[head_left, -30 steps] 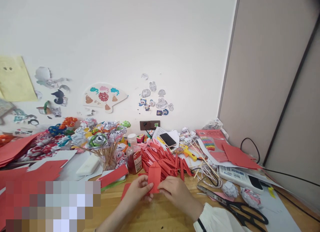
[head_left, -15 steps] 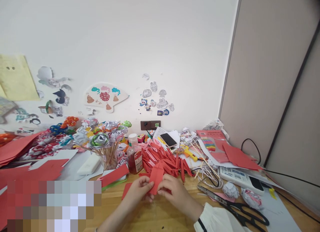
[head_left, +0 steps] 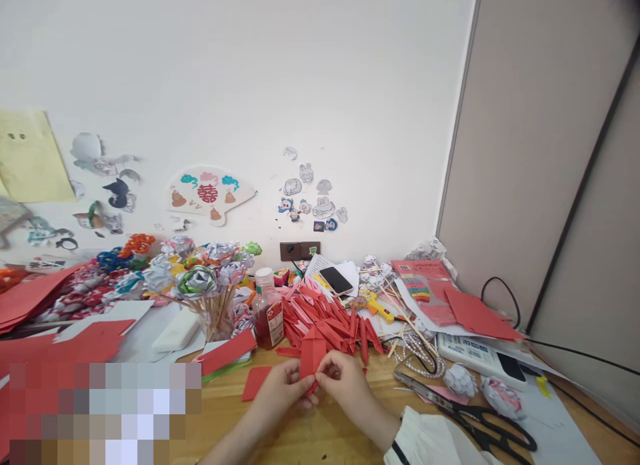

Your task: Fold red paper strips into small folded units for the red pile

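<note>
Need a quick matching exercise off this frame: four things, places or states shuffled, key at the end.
Things
1. folded red paper
2. scissors
3. bottle
4. fan-shaped cutout

Places and states
A. white cap on top, beside the heap of folded red strips
B. up on the white wall
C. black handles, lying to the right of the right hand
D. gripped by the left hand, with the other hand's fingers at its near end

Pairs: 1-D, 2-C, 3-A, 4-B
</note>
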### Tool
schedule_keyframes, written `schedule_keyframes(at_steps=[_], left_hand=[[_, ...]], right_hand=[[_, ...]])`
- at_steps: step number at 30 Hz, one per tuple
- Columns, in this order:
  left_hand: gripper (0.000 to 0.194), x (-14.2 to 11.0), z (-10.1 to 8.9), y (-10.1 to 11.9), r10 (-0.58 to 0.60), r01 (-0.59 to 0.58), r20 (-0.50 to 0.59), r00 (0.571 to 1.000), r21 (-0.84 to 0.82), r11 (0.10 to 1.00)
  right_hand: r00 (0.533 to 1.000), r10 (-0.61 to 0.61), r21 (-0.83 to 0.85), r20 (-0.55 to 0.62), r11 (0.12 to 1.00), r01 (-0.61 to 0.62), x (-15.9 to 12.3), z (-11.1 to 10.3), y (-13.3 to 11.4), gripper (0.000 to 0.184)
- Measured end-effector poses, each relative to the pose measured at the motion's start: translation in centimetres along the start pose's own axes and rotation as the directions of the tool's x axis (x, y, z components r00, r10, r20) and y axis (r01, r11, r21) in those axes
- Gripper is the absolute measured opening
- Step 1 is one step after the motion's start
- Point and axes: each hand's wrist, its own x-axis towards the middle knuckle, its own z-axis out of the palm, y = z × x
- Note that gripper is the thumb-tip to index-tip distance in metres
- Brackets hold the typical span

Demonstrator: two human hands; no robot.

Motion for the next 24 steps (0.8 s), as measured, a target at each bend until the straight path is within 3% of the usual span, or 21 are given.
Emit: schedule_keyframes(at_steps=[9, 18, 24], left_hand=[[0.026, 0.1, 0.5, -0.3, 0.02, -0.019, -0.017, 1.0, 0.034, 0.999], [0.033, -0.1, 0.2, 0.3, 0.023, -0.022, -0.017, 1.0, 0.013, 1.0], [0.031, -0.1, 0.5, 0.0, 0.024, -0.023, -0.017, 1.0, 0.058, 0.998]], right_hand=[[1.0, -0.003, 0.021, 0.011, 1.0, 0.003, -0.1, 0.1, -0.1, 0.005], [0.987, -0.021, 0.099, 0.161, 0.995, 0.005, 0.3, -1.1, -0.1, 0.005], [0.994, 0.014, 0.073, 0.112, 0.997, -0.022, 0.1, -0.3, 0.4, 0.002]])
